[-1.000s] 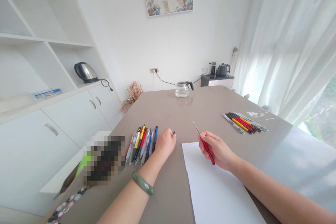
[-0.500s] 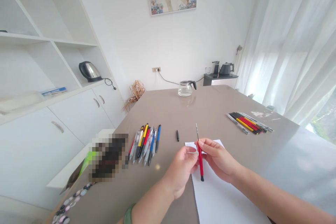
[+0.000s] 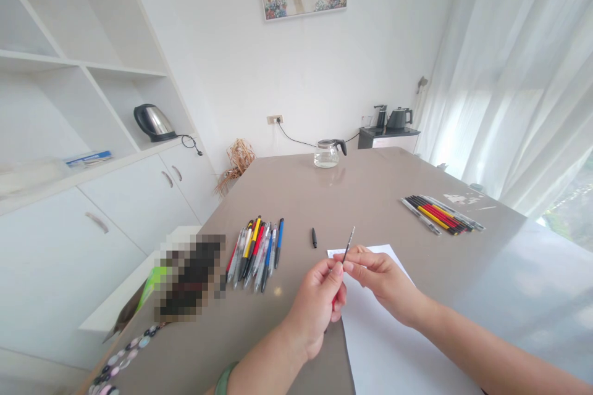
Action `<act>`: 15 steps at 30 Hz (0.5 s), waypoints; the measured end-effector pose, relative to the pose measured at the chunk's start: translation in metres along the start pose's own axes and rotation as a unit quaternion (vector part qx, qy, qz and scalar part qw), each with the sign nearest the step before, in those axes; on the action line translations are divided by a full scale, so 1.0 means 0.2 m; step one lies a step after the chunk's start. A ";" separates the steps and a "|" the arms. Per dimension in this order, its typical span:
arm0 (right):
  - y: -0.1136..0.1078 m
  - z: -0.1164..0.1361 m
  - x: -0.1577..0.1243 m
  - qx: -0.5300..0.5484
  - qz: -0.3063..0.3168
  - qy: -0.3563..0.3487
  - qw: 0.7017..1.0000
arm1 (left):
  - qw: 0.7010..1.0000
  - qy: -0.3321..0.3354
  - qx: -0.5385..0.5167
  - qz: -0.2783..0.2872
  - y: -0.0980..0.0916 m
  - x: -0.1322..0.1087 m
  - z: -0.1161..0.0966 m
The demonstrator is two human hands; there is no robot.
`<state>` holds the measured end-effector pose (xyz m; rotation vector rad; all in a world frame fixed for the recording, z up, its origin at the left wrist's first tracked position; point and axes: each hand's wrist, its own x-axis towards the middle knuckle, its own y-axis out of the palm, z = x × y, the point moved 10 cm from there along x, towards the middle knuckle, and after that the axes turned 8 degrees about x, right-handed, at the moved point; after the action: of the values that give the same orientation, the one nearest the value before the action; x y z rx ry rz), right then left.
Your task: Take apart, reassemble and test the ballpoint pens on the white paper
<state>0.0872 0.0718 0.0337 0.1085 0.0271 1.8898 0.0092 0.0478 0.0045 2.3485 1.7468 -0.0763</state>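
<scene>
Both my hands meet over the near edge of a white paper sheet (image 3: 393,345) on the brown table (image 3: 370,197). My left hand (image 3: 317,305) is closed around the red barrel of a pen, mostly hidden in the fist. My right hand (image 3: 377,274) pinches the same pen's thin refill (image 3: 348,244), whose tip sticks up and to the right. A small black pen cap (image 3: 314,237) lies on the table just beyond my hands. To the left lies a pile of several pens (image 3: 254,250).
A second row of several pens (image 3: 440,215) lies at the right of the table. A glass jug (image 3: 327,154) stands at the far edge. A bead string (image 3: 120,361) lies at the near left corner. White cabinets with a kettle (image 3: 152,122) line the left wall.
My left hand left the black cap on the table, came across to the red pen and closed around its barrel. My right hand shifted up to pinch the refill.
</scene>
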 end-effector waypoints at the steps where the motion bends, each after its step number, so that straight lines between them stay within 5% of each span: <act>1: -0.01 0.00 0.00 0.003 -0.005 0.003 1.000 | 1.000 0.010 0.008 -0.001 0.00 0.00 -0.01; 15: -0.08 0.00 0.02 0.131 -0.036 0.026 0.990 | 0.999 0.013 0.039 0.025 0.02 -0.01 -0.01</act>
<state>0.1014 0.0813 0.0319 0.2344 0.3117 1.8089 0.0114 0.0449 0.0074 2.4573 1.7253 -0.1094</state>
